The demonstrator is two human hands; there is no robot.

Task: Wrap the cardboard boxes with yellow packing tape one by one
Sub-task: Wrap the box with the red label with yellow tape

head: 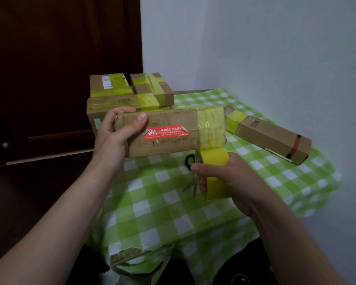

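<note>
Above the checked tablecloth (162, 212), my left hand (119, 130) grips one end of the box (167, 138) and my right hand (234, 177) clasps the tape roll (214, 173). The tape, seemingly stuck on already, may wrinkle if the box twists.

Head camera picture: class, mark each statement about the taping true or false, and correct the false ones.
1. The left hand grips the held box at one end. True.
2. The right hand is empty. False: it holds the yellow tape roll.
3. The held box bears a red label. True.
4. The tablecloth is blue and white. False: it is green and white.
</note>
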